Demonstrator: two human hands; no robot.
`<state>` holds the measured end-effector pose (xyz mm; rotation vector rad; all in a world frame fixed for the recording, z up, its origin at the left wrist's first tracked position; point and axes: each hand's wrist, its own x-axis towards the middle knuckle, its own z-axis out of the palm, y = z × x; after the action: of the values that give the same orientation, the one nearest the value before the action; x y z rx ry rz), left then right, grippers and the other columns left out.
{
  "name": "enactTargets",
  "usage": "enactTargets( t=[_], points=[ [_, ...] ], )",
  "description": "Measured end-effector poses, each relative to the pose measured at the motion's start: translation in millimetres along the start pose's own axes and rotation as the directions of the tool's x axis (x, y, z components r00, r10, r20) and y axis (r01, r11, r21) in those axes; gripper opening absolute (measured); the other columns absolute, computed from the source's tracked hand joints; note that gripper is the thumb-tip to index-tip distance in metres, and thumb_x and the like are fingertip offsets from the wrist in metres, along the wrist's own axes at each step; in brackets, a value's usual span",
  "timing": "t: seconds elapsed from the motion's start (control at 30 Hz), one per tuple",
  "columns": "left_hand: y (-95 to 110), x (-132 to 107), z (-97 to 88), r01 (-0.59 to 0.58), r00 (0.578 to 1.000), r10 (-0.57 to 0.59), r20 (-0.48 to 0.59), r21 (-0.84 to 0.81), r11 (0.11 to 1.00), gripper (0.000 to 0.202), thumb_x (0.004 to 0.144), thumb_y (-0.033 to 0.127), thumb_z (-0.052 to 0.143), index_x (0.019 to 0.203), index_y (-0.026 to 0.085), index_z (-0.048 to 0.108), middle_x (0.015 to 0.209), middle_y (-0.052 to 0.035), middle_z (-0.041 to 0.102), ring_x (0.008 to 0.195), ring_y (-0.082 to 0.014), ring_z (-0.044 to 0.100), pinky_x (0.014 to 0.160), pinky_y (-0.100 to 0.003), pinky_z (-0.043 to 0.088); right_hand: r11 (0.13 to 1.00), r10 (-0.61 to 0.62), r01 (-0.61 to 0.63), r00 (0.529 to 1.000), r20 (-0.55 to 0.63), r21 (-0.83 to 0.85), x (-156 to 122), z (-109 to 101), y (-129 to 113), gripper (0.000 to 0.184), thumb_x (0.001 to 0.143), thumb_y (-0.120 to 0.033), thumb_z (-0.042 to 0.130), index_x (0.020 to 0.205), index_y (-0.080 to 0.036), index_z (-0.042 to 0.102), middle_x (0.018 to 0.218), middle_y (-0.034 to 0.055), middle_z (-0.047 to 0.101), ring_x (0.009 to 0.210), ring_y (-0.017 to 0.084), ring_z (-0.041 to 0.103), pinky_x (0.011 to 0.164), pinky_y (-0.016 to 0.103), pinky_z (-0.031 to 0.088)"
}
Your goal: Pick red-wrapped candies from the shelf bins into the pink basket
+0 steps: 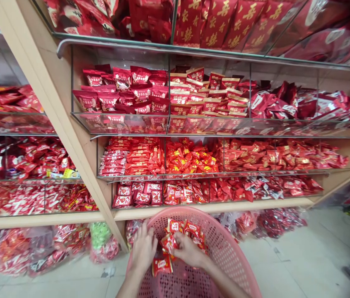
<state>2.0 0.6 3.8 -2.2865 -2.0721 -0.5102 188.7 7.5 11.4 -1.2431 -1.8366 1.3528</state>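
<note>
A pink plastic basket (pixel 238 258) with a perforated wall stands on the floor in front of me. Several small red wrapped packets (pixel 162 265) with white labels and gold trim lie inside it, mostly toward the far side. My right hand (pixel 190 250) reaches into the basket from the right, its thumb and fingers closed on one red packet (pixel 169 243). At the left rim is my left hand (pixel 143 245), its fingers bent over the edge; their tips are partly hidden.
Wooden shelving (pixel 162 212) with clear glass dividers rises ahead, filled with red candy packets (pixel 190 155). Bagged goods (pixel 66 244) line the floor under the lowest shelf at left, more bags (pixel 278 221) at right. A slanted wooden post (pixel 53 103) divides the shelves.
</note>
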Motion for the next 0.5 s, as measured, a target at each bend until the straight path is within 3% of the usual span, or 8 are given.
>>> enactTargets(
  t=[0.1, 0.2, 0.37, 0.5],
  points=[
    [0.5, 0.0, -0.3, 0.005, 1.0, -0.005, 0.004, -0.006, 1.0, 0.027, 0.083, 0.017, 0.04, 0.102, 0.018, 0.06, 0.13, -0.0111, 0.043, 0.114, -0.025, 0.044, 0.093, -0.039, 0.036, 0.975, 0.011, 0.016, 0.993, 0.117, -0.223, -1.0, 16.3, 9.4, 0.013, 0.063, -0.012, 0.056, 0.074, -0.018, 0.053, 0.07, -0.0056, 0.057, 0.065, 0.01, 0.05, 0.059, 0.019, 0.037],
    [1.4, 0.2, -1.9, 0.007, 1.0, -0.007, 0.006, -0.016, 1.0, 0.027, 0.084, 0.017, 0.039, 0.102, 0.018, 0.059, 0.13, -0.0117, 0.043, 0.113, -0.025, 0.045, 0.093, -0.039, 0.036, 0.908, 0.057, 0.001, 0.991, 0.125, -0.419, 1.6, 31.3, 12.6, 0.014, 0.062, -0.013, 0.058, 0.075, -0.018, 0.056, 0.074, -0.0039, 0.059, 0.068, 0.011, 0.051, 0.06, 0.02, 0.035],
    [2.1, -0.1, -6.0, 0.001, 1.0, -0.001, 0.011, -0.035, 0.999, 0.025, 0.083, 0.018, 0.04, 0.099, 0.018, 0.06, 0.13, -0.0108, 0.042, 0.113, -0.025, 0.045, 0.093, -0.039, 0.036, 0.858, 0.127, -0.046, 0.984, 0.124, -0.511, 6.0, 48.8, 9.5, 0.024, 0.072, -0.027, 0.058, 0.095, -0.02, 0.056, 0.081, 0.0003, 0.065, 0.07, 0.015, 0.058, 0.058, 0.022, 0.037],
    [1.2, -0.3, -5.0, -0.004, 1.0, 0.005, 0.014, -0.028, 1.0, 0.026, 0.084, 0.019, 0.04, 0.1, 0.018, 0.06, 0.13, -0.0113, 0.042, 0.114, -0.025, 0.044, 0.092, -0.039, 0.036, 0.777, 0.071, 0.04, 0.986, 0.151, -0.628, 4.6, 53.2, 5.1, 0.027, 0.078, -0.027, 0.055, 0.103, -0.02, 0.054, 0.095, 0.0068, 0.067, 0.084, 0.022, 0.064, 0.067, 0.027, 0.044]
  ],
)
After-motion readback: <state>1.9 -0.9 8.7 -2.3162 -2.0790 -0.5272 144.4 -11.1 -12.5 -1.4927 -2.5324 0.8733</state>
